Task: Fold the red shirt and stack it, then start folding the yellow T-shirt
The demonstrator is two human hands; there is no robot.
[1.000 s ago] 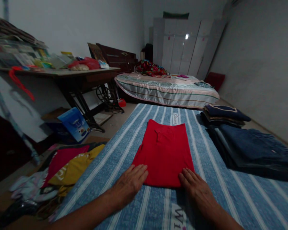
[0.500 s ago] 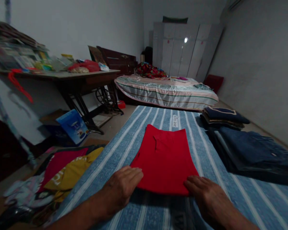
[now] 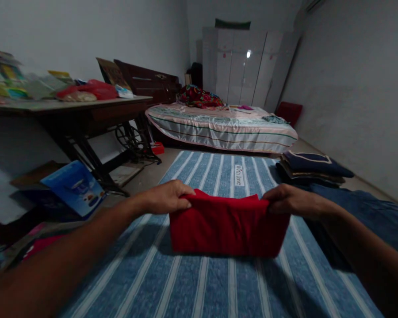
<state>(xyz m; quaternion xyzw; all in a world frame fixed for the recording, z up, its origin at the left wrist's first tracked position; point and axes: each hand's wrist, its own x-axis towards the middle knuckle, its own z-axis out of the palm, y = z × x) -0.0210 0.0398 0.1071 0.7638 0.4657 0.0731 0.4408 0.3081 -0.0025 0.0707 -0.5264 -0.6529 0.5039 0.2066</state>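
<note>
A red garment (image 3: 227, 227), folded into a wide band, is held up by its two upper corners over a blue-and-white striped cloth (image 3: 199, 282). My left hand (image 3: 168, 196) pinches its left corner between thumb and fingers. At the opposite corner, my right hand (image 3: 285, 199) is closed on the fabric in the same way. The lower edge hangs at or just above the striped surface; I cannot tell whether it touches. Behind the upper edge, a bit of the red cloth's far end peeks out. A "With love" print (image 3: 239, 175) shows beyond it.
Folded dark clothes (image 3: 315, 163) and blue jeans (image 3: 368, 212) are stacked on the right. To the left are a sewing-machine table (image 3: 96, 108) with clutter and a blue box (image 3: 73, 187) on the floor. A bed (image 3: 219, 128) and wardrobe (image 3: 242, 70) stand behind.
Both hands have gone from resting on the near corners to gripping and lifting the red garment, its near part now raised and folded toward the far end. The view has shifted slightly right.
</note>
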